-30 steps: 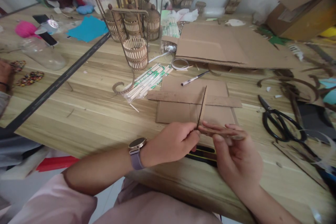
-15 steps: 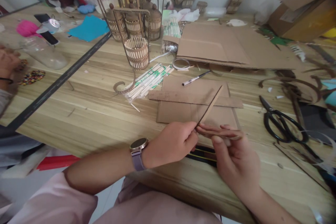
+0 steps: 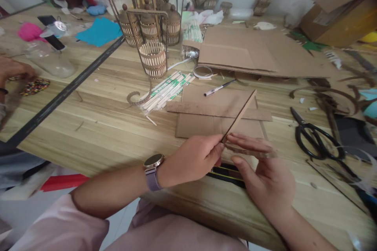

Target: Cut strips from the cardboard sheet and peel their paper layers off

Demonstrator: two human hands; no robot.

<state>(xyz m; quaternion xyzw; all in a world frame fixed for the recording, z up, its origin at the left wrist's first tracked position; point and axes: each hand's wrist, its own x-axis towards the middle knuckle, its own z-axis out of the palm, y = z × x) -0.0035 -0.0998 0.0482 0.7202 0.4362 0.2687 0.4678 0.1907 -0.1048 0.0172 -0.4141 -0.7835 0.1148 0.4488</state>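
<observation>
My left hand (image 3: 188,160) is closed on a narrow brown cardboard strip (image 3: 240,113), whose free length slants up and away to the right. From that grip, a shorter part of the strip bends toward my right hand (image 3: 272,182). The right fingers are stretched out along that part, and the thumb stands apart from them. Underneath the strip lie cardboard pieces (image 3: 196,124) on the table. Below the hands, a black object with a yellow line (image 3: 228,173) is partly covered by them.
Black-handled scissors (image 3: 316,141) lie to the right. A pen (image 3: 218,88), wrapped sticks (image 3: 165,92) and a small slatted lantern (image 3: 153,60) stand or lie ahead. Large cardboard sheets (image 3: 238,49) lie farther back. Another person's hand (image 3: 14,68) is at the left edge.
My right thumb has moved away from the fingers, loosening its pinch on the strip. The strip's far end has shifted slightly up and right. At the left, the other person's hand has moved.
</observation>
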